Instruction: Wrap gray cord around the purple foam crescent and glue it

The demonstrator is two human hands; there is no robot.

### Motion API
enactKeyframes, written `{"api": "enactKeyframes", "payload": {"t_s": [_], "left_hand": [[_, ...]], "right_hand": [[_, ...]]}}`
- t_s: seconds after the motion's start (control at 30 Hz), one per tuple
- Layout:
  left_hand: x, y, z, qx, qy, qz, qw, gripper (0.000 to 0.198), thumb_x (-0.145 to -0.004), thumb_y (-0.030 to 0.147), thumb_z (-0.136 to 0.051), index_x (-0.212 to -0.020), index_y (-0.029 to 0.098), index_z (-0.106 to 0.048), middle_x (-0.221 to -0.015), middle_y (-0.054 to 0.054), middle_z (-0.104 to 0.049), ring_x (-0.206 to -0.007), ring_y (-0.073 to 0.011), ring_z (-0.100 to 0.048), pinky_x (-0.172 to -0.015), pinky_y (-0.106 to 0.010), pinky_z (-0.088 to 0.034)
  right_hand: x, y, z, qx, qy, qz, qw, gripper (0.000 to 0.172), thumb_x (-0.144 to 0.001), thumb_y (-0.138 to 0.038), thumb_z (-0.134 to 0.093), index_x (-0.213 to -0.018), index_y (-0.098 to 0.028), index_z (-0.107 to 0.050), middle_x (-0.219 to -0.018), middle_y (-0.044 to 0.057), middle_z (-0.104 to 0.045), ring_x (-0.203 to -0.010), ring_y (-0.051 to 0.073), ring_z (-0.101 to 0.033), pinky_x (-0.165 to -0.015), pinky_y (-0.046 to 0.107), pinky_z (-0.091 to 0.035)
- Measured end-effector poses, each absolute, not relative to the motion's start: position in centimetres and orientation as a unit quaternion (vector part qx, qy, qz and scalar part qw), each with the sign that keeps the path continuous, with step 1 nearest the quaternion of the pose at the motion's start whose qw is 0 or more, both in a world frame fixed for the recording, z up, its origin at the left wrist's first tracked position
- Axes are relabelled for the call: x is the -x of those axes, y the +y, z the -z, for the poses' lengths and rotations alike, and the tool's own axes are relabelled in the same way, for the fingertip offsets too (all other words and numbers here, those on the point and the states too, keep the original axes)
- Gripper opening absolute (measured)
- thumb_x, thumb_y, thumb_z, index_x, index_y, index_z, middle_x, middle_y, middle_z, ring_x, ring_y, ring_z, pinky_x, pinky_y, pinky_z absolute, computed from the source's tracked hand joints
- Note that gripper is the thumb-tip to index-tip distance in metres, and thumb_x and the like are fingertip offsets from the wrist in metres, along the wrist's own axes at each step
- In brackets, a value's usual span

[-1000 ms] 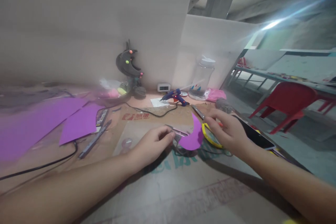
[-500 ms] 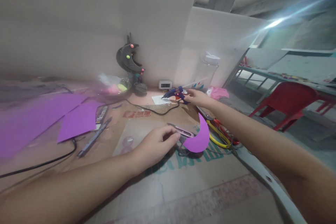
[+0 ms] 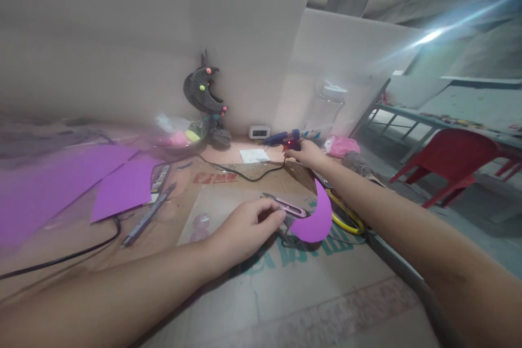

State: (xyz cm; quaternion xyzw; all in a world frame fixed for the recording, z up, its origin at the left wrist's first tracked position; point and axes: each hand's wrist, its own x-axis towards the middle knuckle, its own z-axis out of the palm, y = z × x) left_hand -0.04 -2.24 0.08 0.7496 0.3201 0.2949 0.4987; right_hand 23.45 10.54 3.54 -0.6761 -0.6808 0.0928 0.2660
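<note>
Your hands are well apart. Your right hand (image 3: 310, 153) reaches to the back of the table, fingers wrapped round the handle of the dark blue plastic glue gun (image 3: 289, 136); red light on it, nozzle pointing left, near the small square white paper (image 3: 255, 156) and the white digital clock (image 3: 259, 131). Your left hand (image 3: 247, 228) rests low at centre, thumb and fingertips close together by the purple paper crescent (image 3: 320, 220); can't tell if they pinch anything. Slim pink metal-look cutter (image 3: 292, 208) lies just past those fingertips, beside the crescent. Yellow looped handle (image 3: 348, 220) sits right of the crescent, partly under your right forearm. Flat purple paper sheets (image 3: 124, 187) at left, grey pen (image 3: 149, 215) next to them. Dark grey crescent ornament (image 3: 198, 92) with coloured balls stands at the back.
</note>
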Motion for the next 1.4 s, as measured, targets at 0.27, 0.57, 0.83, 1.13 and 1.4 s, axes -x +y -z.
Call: {"api": "enactKeyframes", "payload": {"t_s": [0.27, 0.57, 0.83, 1.13, 1.4], "left_hand": [[0.1, -2.0, 0.1, -0.707, 0.341, -0.339, 0.518, 0.028, -0.091, 0.039, -0.046, -0.075, 0.018, -0.054, -0.069, 0.002, -0.053, -0.067, -0.0132, -0.049, -0.063, -0.024, -0.037], [0.1, -2.1, -0.6, -0.644, 0.416, -0.325, 0.553, 0.025, -0.088, 0.044, -0.051, -0.082, 0.02, -0.053, -0.067, 0.003, -0.054, -0.052, -0.0095, -0.043, -0.045, -0.02, -0.028], [0.2, -1.8, -0.2, -0.658, 0.415, -0.329, 0.535, 0.024, -0.087, 0.042, -0.054, -0.079, 0.02, -0.05, -0.069, 0.002, -0.058, -0.06, -0.0111, -0.051, -0.054, -0.022, -0.037], [0.1, -2.3, -0.7, -0.668, 0.423, -0.321, 0.521, 0.021, -0.085, 0.037, -0.055, -0.075, 0.02, -0.049, -0.065, 0.003, -0.059, -0.057, -0.0105, -0.052, -0.053, -0.021, -0.038], [0.3, -1.9, -0.4, -0.675, 0.404, -0.319, 0.528, 0.023, -0.086, 0.039, -0.054, -0.076, 0.019, -0.05, -0.067, 0.002, -0.062, -0.059, -0.0108, -0.053, -0.055, -0.022, -0.039]], "right_hand": [[-25.7, 0.8, -6.4, 0.623, -0.659, -0.165, 0.388, 0.017, -0.085, -0.033, -0.056, -0.085, -0.018, -0.065, -0.087, 0.007, -0.074, -0.083, 0.02, -0.071, -0.076, 0.028, -0.055], [-26.3, -8.0, -3.2, 0.577, -0.673, -0.262, 0.382, 0.028, -0.081, -0.048, -0.065, -0.093, -0.023, -0.069, -0.094, 0.005, -0.073, -0.088, 0.023, -0.07, -0.082, 0.035, -0.056], [-26.3, -7.9, -0.5, 0.465, -0.81, -0.152, 0.324, 0.026, -0.08, -0.047, -0.068, -0.092, -0.024, -0.068, -0.084, 0.004, -0.071, -0.075, 0.02, -0.068, -0.063, 0.029, -0.055], [-24.8, -8.6, -0.4, 0.509, -0.796, -0.103, 0.312, 0.029, -0.08, -0.048, -0.068, -0.077, -0.02, -0.063, -0.072, 0.003, -0.067, -0.067, 0.018, -0.063, -0.06, 0.029, -0.049], [-24.7, -8.6, -0.4, 0.5, -0.802, -0.104, 0.312, 0.028, -0.08, -0.051, -0.066, -0.078, -0.023, -0.063, -0.076, 0.004, -0.069, -0.069, 0.021, -0.065, -0.062, 0.033, -0.05]]}}
